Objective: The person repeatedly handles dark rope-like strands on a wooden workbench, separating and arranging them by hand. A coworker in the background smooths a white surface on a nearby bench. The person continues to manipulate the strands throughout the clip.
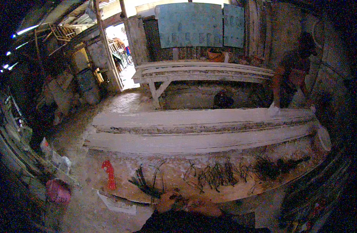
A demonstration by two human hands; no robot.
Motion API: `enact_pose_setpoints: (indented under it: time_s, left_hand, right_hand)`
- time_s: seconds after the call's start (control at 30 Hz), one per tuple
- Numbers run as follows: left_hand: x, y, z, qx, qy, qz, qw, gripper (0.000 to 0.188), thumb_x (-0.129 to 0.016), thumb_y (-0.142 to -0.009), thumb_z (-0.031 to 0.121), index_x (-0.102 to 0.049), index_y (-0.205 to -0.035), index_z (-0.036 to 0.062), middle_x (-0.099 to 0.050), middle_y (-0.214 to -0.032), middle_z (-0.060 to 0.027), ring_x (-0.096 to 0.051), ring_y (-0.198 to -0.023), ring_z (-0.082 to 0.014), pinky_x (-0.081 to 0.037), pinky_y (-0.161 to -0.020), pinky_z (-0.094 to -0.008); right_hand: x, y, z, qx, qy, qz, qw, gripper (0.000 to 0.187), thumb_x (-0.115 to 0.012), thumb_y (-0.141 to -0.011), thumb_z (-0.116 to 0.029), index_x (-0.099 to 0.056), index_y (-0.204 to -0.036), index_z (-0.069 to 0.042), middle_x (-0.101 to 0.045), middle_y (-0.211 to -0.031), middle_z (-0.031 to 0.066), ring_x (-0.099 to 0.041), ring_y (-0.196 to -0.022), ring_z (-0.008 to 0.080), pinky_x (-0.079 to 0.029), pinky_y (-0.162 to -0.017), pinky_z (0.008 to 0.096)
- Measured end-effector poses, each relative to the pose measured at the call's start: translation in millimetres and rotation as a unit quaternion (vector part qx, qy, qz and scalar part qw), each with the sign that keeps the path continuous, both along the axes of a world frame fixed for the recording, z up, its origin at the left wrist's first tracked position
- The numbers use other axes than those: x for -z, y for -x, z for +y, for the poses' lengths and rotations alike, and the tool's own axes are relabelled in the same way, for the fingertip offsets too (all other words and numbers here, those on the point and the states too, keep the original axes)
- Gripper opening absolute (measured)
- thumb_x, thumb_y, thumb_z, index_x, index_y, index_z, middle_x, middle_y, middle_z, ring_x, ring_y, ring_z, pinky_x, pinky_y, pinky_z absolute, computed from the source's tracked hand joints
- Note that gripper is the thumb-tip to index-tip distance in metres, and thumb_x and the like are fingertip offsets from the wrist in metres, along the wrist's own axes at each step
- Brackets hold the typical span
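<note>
Seeing one left hand (166, 202) and one right hand (202, 204) at near edge of one table (126, 171), beside one bunch of dark strands (146, 188) upon it. Cannot tell opening or hold of dim fingers (172, 194).

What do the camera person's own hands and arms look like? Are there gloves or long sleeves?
The left hand and right hand are bare, with no gloves. Dark clothing shows just below them. It's too dim and grainy to tell where any sleeves end, or whether there are rings or markings.
</note>
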State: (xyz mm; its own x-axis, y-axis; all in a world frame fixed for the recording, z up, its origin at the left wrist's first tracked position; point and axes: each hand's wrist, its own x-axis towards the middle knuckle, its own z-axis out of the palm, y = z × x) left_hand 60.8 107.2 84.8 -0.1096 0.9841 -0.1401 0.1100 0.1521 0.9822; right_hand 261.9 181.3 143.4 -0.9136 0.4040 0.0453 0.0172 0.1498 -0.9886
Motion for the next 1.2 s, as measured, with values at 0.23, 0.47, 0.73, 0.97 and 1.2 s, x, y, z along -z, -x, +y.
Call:
enact_pose_setpoints:
  time_s: [0.23, 0.47, 0.73, 0.97, 1.2]
  left_hand:
    - [1.9, -27.9, 1.7, 0.153, -0.088, 0.055, 0.983, 0.021, -0.064, -0.075, 0.020, -0.061, -0.091, 0.0068, -0.060, -0.087, -0.0037, -0.056, -0.082, -0.0165, -0.044, -0.076, -0.0322]
    - [0.6, -27.2, -4.1, 0.144, -0.052, 0.141, 0.978, 0.029, -0.067, -0.072, 0.031, -0.060, -0.088, 0.0073, -0.060, -0.083, -0.0044, -0.055, -0.078, -0.0168, -0.045, -0.069, -0.0323]
    - [9.5, 3.1, -3.0, -0.148, -0.003, 0.083, 0.985, 0.022, -0.069, -0.070, 0.024, -0.057, -0.074, 0.0057, -0.061, -0.075, -0.0056, -0.057, -0.072, -0.0143, -0.046, -0.067, -0.0297]
    - [1.3, 13.3, -6.0, -0.233, -0.110, 0.051, 0.965, 0.014, -0.069, -0.066, 0.013, -0.059, -0.073, 0.0054, -0.062, -0.080, -0.0078, -0.058, -0.072, -0.0164, -0.046, -0.070, -0.0294]
    - [-16.5, 2.9, -8.1, -0.160, 0.023, 0.098, 0.982, 0.011, -0.063, -0.069, 0.008, -0.062, -0.080, 0.0067, -0.062, -0.085, -0.0053, -0.057, -0.076, -0.0167, -0.045, -0.070, -0.0279]
  right_hand:
    - [20.3, 6.5, -1.8, 0.282, 0.010, 0.006, 0.959, 0.021, -0.058, -0.078, -0.009, -0.056, -0.099, -0.007, -0.055, -0.096, 0.0069, -0.052, -0.090, 0.0201, -0.044, -0.075, 0.0329]
    - [22.3, 5.8, 4.3, 0.344, -0.014, -0.014, 0.939, 0.020, -0.057, -0.076, -0.003, -0.056, -0.096, -0.007, -0.056, -0.088, 0.0064, -0.054, -0.082, 0.0180, -0.049, -0.062, 0.0310]
    - [25.3, 5.6, 6.0, 0.238, -0.030, 0.014, 0.971, 0.020, -0.058, -0.077, -0.007, -0.056, -0.097, -0.008, -0.053, -0.098, 0.0068, -0.050, -0.091, 0.0193, -0.044, -0.071, 0.0330]
    - [24.4, 7.5, 10.5, -0.101, 0.045, 0.032, 0.993, 0.023, -0.059, -0.079, -0.017, -0.057, -0.100, -0.008, -0.047, -0.115, 0.0077, -0.042, -0.109, 0.0223, -0.034, -0.091, 0.0370]
    - [17.5, 3.8, 10.7, -0.119, 0.049, 0.005, 0.992, 0.019, -0.061, -0.079, -0.018, -0.057, -0.094, -0.007, -0.050, -0.114, 0.0086, -0.042, -0.112, 0.0230, -0.032, -0.096, 0.0373]
